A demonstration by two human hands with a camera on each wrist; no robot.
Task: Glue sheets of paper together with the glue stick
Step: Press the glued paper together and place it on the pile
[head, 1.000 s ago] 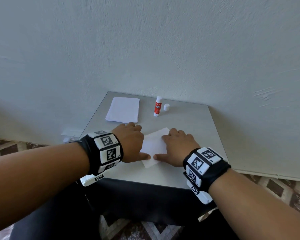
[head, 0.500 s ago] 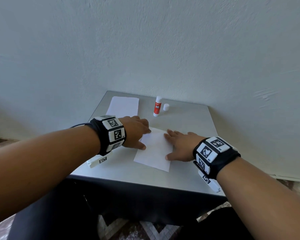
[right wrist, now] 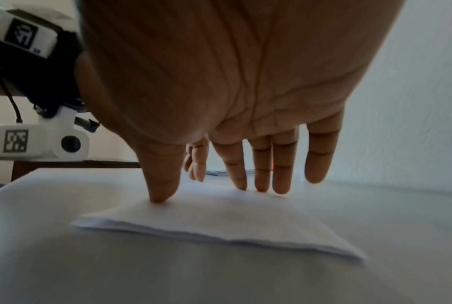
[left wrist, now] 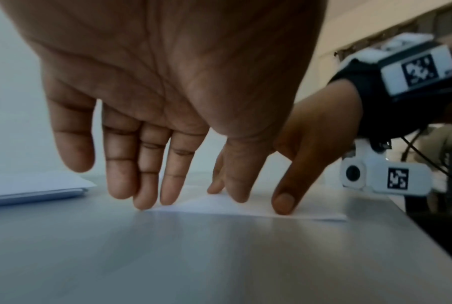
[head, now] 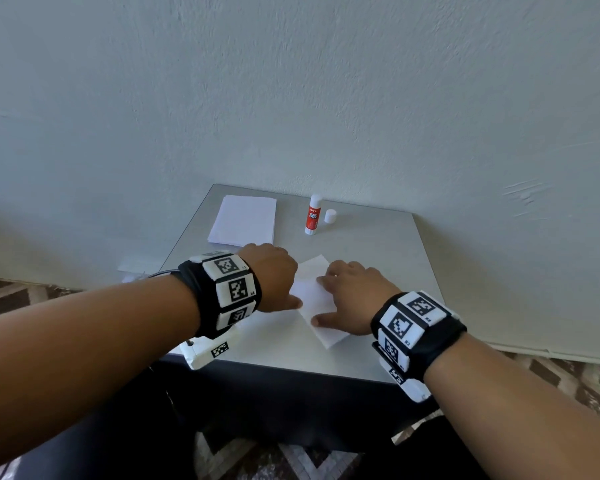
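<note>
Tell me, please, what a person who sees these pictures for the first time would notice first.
First, the two hands near the front of the grey table: the left hand and the right hand press with straight fingers on the white sheets lying between them. Next, at the back by the wall, the red-and-white glue stick stands upright, its cap beside it, with a paper stack further left.

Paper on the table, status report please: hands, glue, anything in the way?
Left hand and right hand open, pressing the paper flat. Glue stick upright, uncapped, cap beside. Nothing in the way.
</note>
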